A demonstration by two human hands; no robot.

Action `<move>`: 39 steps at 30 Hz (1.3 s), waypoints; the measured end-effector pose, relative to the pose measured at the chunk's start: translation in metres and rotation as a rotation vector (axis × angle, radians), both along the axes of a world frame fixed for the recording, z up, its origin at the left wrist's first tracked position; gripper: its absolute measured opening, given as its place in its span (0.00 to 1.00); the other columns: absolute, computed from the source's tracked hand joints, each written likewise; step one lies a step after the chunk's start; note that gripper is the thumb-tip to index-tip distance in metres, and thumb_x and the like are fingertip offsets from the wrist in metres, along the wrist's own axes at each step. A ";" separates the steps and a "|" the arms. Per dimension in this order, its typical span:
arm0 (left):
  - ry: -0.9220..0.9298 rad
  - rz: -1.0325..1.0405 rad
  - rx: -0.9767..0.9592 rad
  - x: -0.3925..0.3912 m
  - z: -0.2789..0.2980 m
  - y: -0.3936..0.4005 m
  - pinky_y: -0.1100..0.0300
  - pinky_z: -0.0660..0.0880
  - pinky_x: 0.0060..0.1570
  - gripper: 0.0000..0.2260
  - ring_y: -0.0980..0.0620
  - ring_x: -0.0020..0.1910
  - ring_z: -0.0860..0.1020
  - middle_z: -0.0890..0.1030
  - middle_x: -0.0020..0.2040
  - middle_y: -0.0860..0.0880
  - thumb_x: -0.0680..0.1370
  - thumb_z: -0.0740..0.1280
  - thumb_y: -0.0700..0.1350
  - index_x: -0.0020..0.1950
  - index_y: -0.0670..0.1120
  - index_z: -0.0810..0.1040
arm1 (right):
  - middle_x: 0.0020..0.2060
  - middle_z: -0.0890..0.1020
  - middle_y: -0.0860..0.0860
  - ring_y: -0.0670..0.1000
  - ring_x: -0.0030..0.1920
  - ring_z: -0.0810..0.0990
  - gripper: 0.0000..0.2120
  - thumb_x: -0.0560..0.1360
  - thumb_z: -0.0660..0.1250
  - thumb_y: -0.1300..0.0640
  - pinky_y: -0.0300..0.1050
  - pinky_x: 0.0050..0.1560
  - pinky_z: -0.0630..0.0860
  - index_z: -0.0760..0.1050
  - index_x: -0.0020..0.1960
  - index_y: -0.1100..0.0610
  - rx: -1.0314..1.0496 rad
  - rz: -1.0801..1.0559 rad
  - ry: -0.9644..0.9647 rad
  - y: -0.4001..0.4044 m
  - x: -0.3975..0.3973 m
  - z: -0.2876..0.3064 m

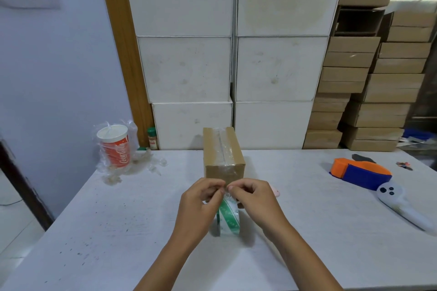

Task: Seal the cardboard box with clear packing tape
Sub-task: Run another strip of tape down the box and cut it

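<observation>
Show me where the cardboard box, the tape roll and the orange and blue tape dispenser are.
cardboard box (222, 149): head view, on its taped top face.
tape roll (229, 218): head view, on the green-striped outer band.
tape dispenser (364, 172): head view, on its blue side.

Pale wall (59, 73) w/ wood trim (123, 54); white table (94, 231); stacked boxes (236, 66) behind.

Brown cardboard box (223, 151), green-and-white striped tape roll (229, 217), red cup (114, 147).
</observation>
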State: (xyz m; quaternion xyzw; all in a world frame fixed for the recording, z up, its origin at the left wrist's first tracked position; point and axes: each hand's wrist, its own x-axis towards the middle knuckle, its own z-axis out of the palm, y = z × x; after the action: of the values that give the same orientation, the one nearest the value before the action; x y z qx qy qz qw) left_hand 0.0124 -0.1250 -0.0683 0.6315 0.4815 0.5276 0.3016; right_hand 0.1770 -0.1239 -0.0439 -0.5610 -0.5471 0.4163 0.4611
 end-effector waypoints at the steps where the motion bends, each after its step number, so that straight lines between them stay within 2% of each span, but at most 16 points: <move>1: -0.029 0.012 -0.022 0.001 0.000 0.000 0.65 0.83 0.51 0.09 0.59 0.50 0.88 0.88 0.50 0.54 0.80 0.73 0.36 0.54 0.50 0.88 | 0.42 0.89 0.51 0.54 0.48 0.88 0.09 0.80 0.72 0.57 0.51 0.52 0.86 0.89 0.45 0.50 -0.014 -0.007 0.015 0.000 -0.001 0.000; 4: -0.116 0.035 -0.074 0.004 0.001 -0.001 0.65 0.84 0.51 0.13 0.60 0.51 0.88 0.88 0.52 0.55 0.79 0.74 0.35 0.53 0.55 0.86 | 0.41 0.89 0.52 0.56 0.49 0.88 0.08 0.78 0.73 0.59 0.48 0.50 0.86 0.89 0.44 0.51 -0.034 -0.045 0.064 0.000 -0.003 0.000; 7: -0.151 0.054 -0.094 0.007 0.003 -0.001 0.69 0.82 0.48 0.16 0.61 0.51 0.87 0.86 0.54 0.57 0.79 0.74 0.35 0.50 0.58 0.85 | 0.41 0.89 0.53 0.57 0.49 0.88 0.06 0.77 0.75 0.60 0.47 0.47 0.86 0.88 0.44 0.52 -0.055 -0.091 0.099 0.000 -0.005 -0.002; 11: -0.107 0.127 -0.093 0.009 0.003 -0.001 0.69 0.82 0.49 0.16 0.59 0.53 0.86 0.83 0.58 0.59 0.79 0.75 0.37 0.47 0.60 0.85 | 0.43 0.88 0.58 0.61 0.49 0.87 0.03 0.76 0.76 0.60 0.52 0.49 0.85 0.87 0.45 0.53 -0.138 -0.146 0.196 0.001 -0.009 -0.008; 14: -0.107 0.147 -0.136 0.009 0.000 -0.001 0.72 0.81 0.45 0.13 0.63 0.52 0.85 0.84 0.56 0.57 0.79 0.75 0.38 0.47 0.58 0.85 | 0.45 0.89 0.57 0.57 0.48 0.87 0.01 0.76 0.76 0.58 0.49 0.47 0.83 0.87 0.46 0.53 -0.215 -0.153 0.238 0.001 -0.010 -0.012; 17: -0.150 0.173 -0.192 0.010 -0.002 -0.002 0.64 0.82 0.52 0.10 0.59 0.55 0.84 0.85 0.54 0.55 0.81 0.72 0.39 0.49 0.55 0.85 | 0.46 0.89 0.56 0.56 0.49 0.88 0.03 0.76 0.75 0.55 0.48 0.46 0.83 0.87 0.49 0.53 -0.260 -0.136 0.265 0.000 -0.011 -0.012; 18: -0.161 0.189 -0.199 0.010 -0.002 -0.002 0.62 0.82 0.53 0.09 0.58 0.56 0.83 0.85 0.54 0.55 0.82 0.72 0.40 0.50 0.55 0.85 | 0.47 0.89 0.56 0.56 0.49 0.88 0.04 0.77 0.75 0.54 0.49 0.47 0.83 0.86 0.50 0.53 -0.264 -0.132 0.261 0.000 -0.011 -0.012; 21: -0.141 0.184 -0.225 0.009 0.001 -0.005 0.65 0.79 0.50 0.06 0.57 0.54 0.82 0.85 0.53 0.55 0.83 0.70 0.44 0.50 0.55 0.85 | 0.47 0.88 0.55 0.56 0.51 0.87 0.08 0.80 0.72 0.49 0.53 0.55 0.83 0.84 0.52 0.52 -0.264 -0.116 0.273 -0.006 -0.009 -0.010; 22: -0.145 0.157 -0.251 0.008 0.001 -0.006 0.63 0.81 0.51 0.07 0.56 0.54 0.83 0.86 0.50 0.57 0.83 0.70 0.45 0.50 0.56 0.85 | 0.46 0.88 0.54 0.55 0.50 0.87 0.07 0.80 0.71 0.49 0.53 0.55 0.83 0.84 0.52 0.52 -0.247 -0.107 0.267 -0.009 -0.009 -0.009; 24: -0.174 0.101 -0.306 0.004 -0.001 -0.009 0.55 0.85 0.52 0.07 0.53 0.51 0.85 0.87 0.44 0.59 0.83 0.70 0.46 0.49 0.56 0.85 | 0.47 0.88 0.52 0.52 0.50 0.87 0.05 0.78 0.72 0.54 0.50 0.53 0.84 0.82 0.54 0.49 -0.194 -0.087 0.215 -0.015 -0.007 -0.009; 27: -0.170 0.074 -0.336 -0.002 -0.004 -0.014 0.51 0.87 0.52 0.08 0.51 0.48 0.88 0.87 0.43 0.59 0.82 0.70 0.43 0.48 0.54 0.87 | 0.43 0.89 0.49 0.50 0.50 0.86 0.13 0.75 0.73 0.59 0.43 0.48 0.82 0.79 0.57 0.45 -0.108 -0.038 0.120 -0.022 -0.009 -0.008; 30: -0.146 0.078 -0.350 -0.012 -0.007 -0.018 0.50 0.87 0.51 0.10 0.50 0.47 0.88 0.88 0.43 0.58 0.82 0.70 0.40 0.47 0.53 0.87 | 0.43 0.86 0.48 0.50 0.44 0.86 0.15 0.74 0.76 0.54 0.45 0.48 0.85 0.76 0.56 0.41 0.020 0.009 -0.074 -0.025 -0.014 -0.011; 33: -0.048 0.118 -0.342 -0.024 -0.011 -0.019 0.52 0.85 0.50 0.09 0.50 0.47 0.88 0.88 0.44 0.59 0.80 0.71 0.41 0.46 0.54 0.86 | 0.41 0.83 0.45 0.46 0.37 0.80 0.15 0.73 0.74 0.48 0.46 0.47 0.83 0.75 0.58 0.41 0.118 0.056 -0.280 -0.025 -0.024 -0.014; 36: 0.157 0.182 -0.302 -0.037 -0.013 -0.022 0.56 0.82 0.49 0.05 0.57 0.45 0.86 0.87 0.42 0.64 0.78 0.72 0.46 0.44 0.55 0.85 | 0.45 0.82 0.41 0.43 0.41 0.79 0.16 0.74 0.71 0.42 0.43 0.48 0.81 0.73 0.60 0.41 0.180 0.102 -0.435 -0.023 -0.036 -0.014; 39: 0.287 0.214 -0.297 -0.048 -0.018 -0.027 0.57 0.81 0.47 0.05 0.62 0.44 0.85 0.87 0.42 0.64 0.79 0.71 0.50 0.44 0.57 0.84 | 0.48 0.82 0.41 0.43 0.45 0.80 0.15 0.76 0.69 0.40 0.42 0.50 0.79 0.73 0.60 0.42 0.222 0.150 -0.504 -0.022 -0.049 -0.017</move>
State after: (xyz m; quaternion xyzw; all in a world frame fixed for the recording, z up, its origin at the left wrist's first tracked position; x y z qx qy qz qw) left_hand -0.0354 -0.1521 -0.0859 0.5941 0.6561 0.3847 0.2618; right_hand 0.1281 -0.1462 -0.0607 -0.5506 -0.7268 0.2343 0.3372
